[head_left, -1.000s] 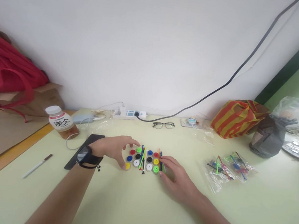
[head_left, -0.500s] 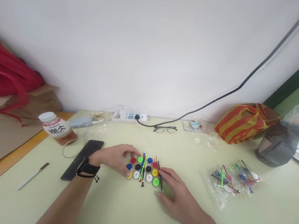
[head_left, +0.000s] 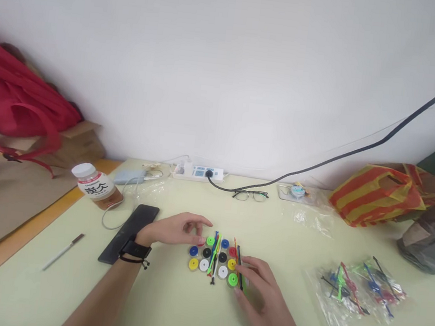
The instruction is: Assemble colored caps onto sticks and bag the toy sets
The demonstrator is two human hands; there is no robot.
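In the middle of the table lie small round coloured discs in clear cases, set out in two groups, with thin plastic arrow-shaped pointers [head_left: 213, 257] between them. My left hand [head_left: 178, 227] is over the left group with its fingers apart. Its thumb covers most of a red disc, beside a light green disc [head_left: 210, 241]. Below sit a blue disc [head_left: 194, 251] and a yellow disc [head_left: 193, 264]. My right hand [head_left: 264, 288] rests at the right group, fingers spread, around more thin pointers [head_left: 240, 270]. Its fingertips are by a yellow disc [head_left: 231, 264] and a green disc [head_left: 233, 280].
Clear bags of pointers [head_left: 347, 298] lie to the right. A black phone [head_left: 131, 231], pen [head_left: 62, 252] and bottle [head_left: 97, 186] are at left. Behind stand a power strip [head_left: 198, 173], glasses [head_left: 251, 195] and a striped bag [head_left: 378, 197].
The view has turned, so everything sits further right. My left thumb has gone from the yellow disc up to the red one. My right hand stays by the right-hand pointers.
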